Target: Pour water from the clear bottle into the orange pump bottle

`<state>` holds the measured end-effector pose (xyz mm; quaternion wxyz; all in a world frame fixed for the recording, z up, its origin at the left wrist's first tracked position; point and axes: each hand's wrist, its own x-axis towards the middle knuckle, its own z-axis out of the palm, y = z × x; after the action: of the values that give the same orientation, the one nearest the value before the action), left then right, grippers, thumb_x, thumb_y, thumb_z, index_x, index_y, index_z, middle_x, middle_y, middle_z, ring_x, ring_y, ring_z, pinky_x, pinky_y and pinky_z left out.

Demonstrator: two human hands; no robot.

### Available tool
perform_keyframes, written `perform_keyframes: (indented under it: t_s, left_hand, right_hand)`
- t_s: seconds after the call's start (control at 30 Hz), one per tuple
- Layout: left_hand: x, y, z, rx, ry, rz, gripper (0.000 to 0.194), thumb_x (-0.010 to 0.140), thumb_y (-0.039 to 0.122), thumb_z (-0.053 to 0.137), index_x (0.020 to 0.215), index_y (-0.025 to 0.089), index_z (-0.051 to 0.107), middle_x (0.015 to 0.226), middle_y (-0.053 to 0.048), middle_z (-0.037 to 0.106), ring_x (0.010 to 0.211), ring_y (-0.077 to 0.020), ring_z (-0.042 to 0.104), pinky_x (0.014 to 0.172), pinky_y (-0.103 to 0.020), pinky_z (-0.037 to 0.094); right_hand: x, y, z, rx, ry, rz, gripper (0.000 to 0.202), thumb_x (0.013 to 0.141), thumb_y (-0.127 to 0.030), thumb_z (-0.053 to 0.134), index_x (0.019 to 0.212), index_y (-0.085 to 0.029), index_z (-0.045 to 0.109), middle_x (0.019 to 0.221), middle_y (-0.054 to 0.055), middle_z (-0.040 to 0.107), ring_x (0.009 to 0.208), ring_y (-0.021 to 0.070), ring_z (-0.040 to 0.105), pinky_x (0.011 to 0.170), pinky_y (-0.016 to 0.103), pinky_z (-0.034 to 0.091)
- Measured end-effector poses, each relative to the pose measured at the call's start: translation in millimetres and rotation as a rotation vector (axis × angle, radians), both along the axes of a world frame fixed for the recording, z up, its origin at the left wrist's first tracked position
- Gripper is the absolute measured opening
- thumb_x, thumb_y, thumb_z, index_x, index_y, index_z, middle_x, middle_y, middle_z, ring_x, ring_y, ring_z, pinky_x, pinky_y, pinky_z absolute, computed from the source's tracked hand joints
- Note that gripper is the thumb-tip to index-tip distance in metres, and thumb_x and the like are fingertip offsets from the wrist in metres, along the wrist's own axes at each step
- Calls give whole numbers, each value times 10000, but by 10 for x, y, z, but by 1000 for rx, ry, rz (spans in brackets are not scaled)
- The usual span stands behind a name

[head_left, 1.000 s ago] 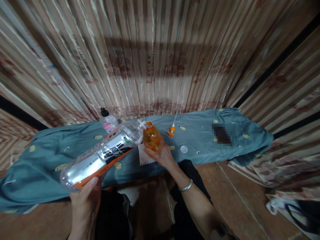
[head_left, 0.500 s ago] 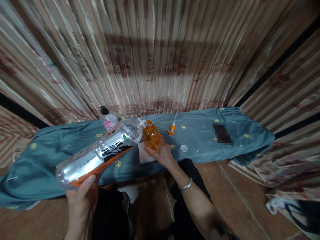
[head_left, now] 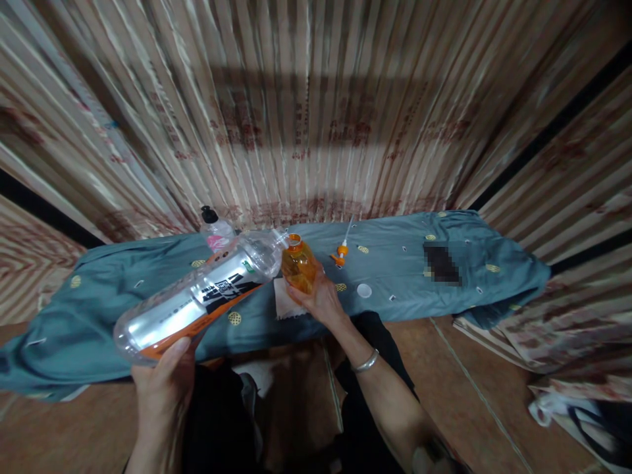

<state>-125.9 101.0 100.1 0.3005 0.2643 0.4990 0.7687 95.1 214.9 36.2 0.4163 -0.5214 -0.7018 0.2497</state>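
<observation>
My left hand (head_left: 170, 372) grips the lower part of a large clear plastic bottle (head_left: 197, 299) with a silver, black and orange label. The bottle is tilted, its neck pointing right and up. Close to that mouth, my right hand (head_left: 318, 293) is wrapped round a small orange see-through bottle (head_left: 297, 266), whose open top faces up. Whether the two mouths touch I cannot tell. An orange pump head (head_left: 342, 251) with a clear tube lies on the cloth beyond my right hand. Beneath the orange bottle lies a pale tissue (head_left: 287, 306).
A teal patterned cloth (head_left: 395, 263) covers the long, narrow surface. At the back left stands a clear pump bottle (head_left: 217, 232) with a black top. A white round disc (head_left: 364, 291) and a blurred dark item (head_left: 443, 263) lie to the right. Striped curtains (head_left: 306, 118) hang behind.
The large bottle's base has risen slightly, and its label has turned a little. Both hands keep their holds. The whole view has shifted slightly.
</observation>
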Motion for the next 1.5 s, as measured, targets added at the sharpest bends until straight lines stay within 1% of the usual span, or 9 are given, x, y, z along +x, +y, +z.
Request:
perform_keyframes:
  t_s: [0.1,0.17,0.3,0.5,0.73,1.03,1.2,1.3,1.5]
  left_hand:
    - [0,2,7,25,0,-3,664,432,292,951,1067,283,756,1020,-2,747,1000,-242,672,875,-362,599]
    - [1,7,11,37,-3,-5,674,430,282,954,1074,288,757,1023,2,747,979,-230,677,825,-328,607]
    - [8,7,3,37,-3,-8,706,434,274,954,1110,301,754,1086,1,751,1001,-230,681,833,-338,609]
    - [44,-7,2,15,8,9,511,458,331,953,928,253,769,1056,-36,763,986,-243,694,859,-351,602]
    - [42,14,13,20,13,10,498,469,355,952,920,258,764,1027,-33,769,996,-254,702,837,-342,600]
    - [60,48,25,-12,-29,18,448,476,373,916,881,274,751,1058,-23,773,1142,-268,661,848,-313,572]
    - [81,83,63,-12,-58,29,453,471,342,901,888,270,739,1046,-11,769,1112,-267,666,837,-322,569]
    - [72,96,77,-12,-63,33,469,453,327,903,889,282,736,1037,-4,765,1086,-251,663,824,-314,559]
    - [82,106,33,-40,-77,59,443,440,337,896,842,291,716,1007,1,755,1105,-254,646,796,-297,547]
  right_hand:
    - [1,1,1,-1,-8,6,785,813,-312,809,1482,-167,425,1273,162,732,1144,345,739,978,479,607]
    - [4,1,4,-1,-6,10,782,819,-324,804,1484,-173,421,1270,156,733,1150,342,736,977,475,607]
    - [11,-3,18,1,0,14,777,829,-332,796,1490,-191,412,1289,148,723,1165,335,731,987,480,603]
    - [11,-2,19,5,13,22,771,834,-311,787,1494,-186,408,1306,152,713,1197,330,717,1011,472,593]
    - [1,20,-54,47,19,19,783,833,-317,783,1495,-175,390,1285,161,721,1160,328,733,981,471,611]
    - [4,28,-46,31,-9,4,772,831,-351,787,1481,-175,410,1255,154,740,1136,332,745,963,465,618]
    - [1,25,-32,14,-6,5,763,830,-344,790,1472,-168,416,1287,173,725,1163,345,734,986,487,605]
    - [3,28,-33,17,6,16,777,827,-327,789,1483,-180,398,1276,156,732,1162,335,735,990,483,606]
    - [5,31,-27,26,20,17,784,828,-344,795,1486,-176,403,1283,164,724,1162,335,734,986,483,609]
